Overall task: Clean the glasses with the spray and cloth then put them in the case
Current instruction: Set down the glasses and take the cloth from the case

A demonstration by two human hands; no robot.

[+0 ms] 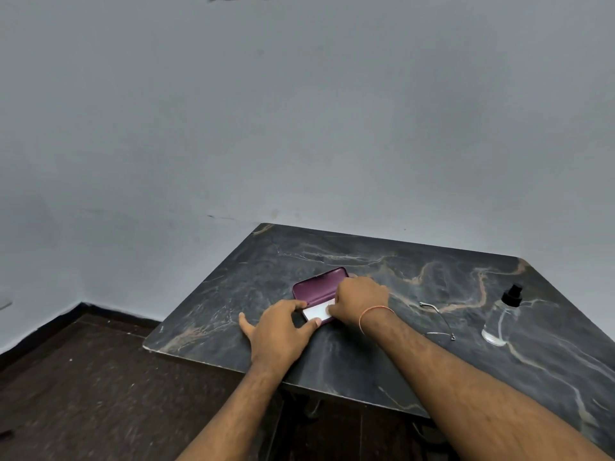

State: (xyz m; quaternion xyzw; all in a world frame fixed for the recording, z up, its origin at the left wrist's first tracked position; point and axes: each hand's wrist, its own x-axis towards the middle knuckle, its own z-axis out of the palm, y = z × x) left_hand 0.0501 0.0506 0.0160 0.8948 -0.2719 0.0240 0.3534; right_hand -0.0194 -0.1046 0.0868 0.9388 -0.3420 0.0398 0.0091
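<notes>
A maroon glasses case [317, 284] lies open near the middle of the dark marble table [382, 361], its lid raised toward the wall. A white cloth [315, 313] lies inside its lower half. My left hand [279, 331] holds the near left end of the case between thumb and forefinger. My right hand [359, 299] reaches into the case, its fingers curled on the cloth's right edge. The thin-framed glasses [439, 319] lie on the table to the right of my right hand. A clear spray bottle [502, 317] with a black nozzle stands further right.
The table stands against a plain grey wall. Its left and near edges drop to a dark floor [100, 394]. Bare tabletop shows behind the case and in front of the glasses.
</notes>
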